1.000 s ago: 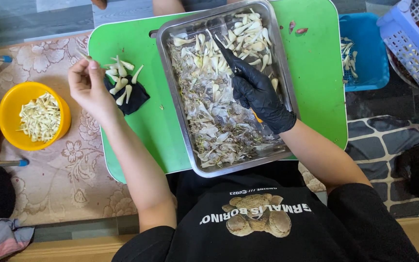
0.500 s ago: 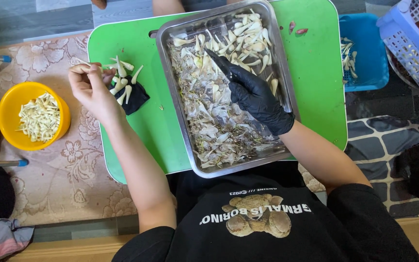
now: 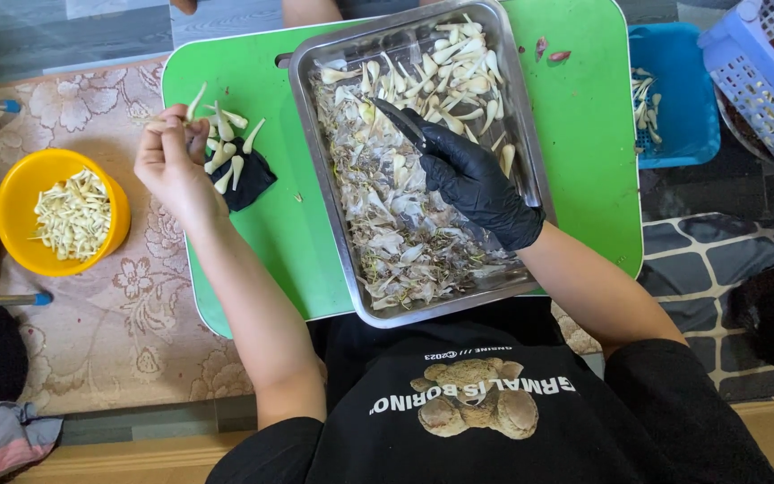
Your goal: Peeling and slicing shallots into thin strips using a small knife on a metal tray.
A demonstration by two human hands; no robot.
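On green board (image 3: 584, 134), steel tray (image 3: 315, 134) full of papery skins (image 3: 405, 242) and pale cloves (image 3: 463, 63); over tray middle, right hand (image 3: 481, 184) in black glove, fingers curled round knife (image 3: 402, 124), dark blade pointing up-left above the skins

Left of tray, bare left hand (image 3: 169, 161) raised over board edge, fingertips drawn together, pinching a small clove piece near the thumb; exact hold hard to tell. Just beside it, loose peeled cloves (image 3: 224, 148) lying on a black cloth (image 3: 248, 179)

Further left on flowered mat (image 3: 91, 341), yellow bowl (image 3: 20, 251) holding pale cut pieces. To the right, blue tub (image 3: 683, 81) with a few cloves, touching lilac basket (image 3: 763, 81) at the corner. Two reddish scraps (image 3: 550, 49) on board near top edge
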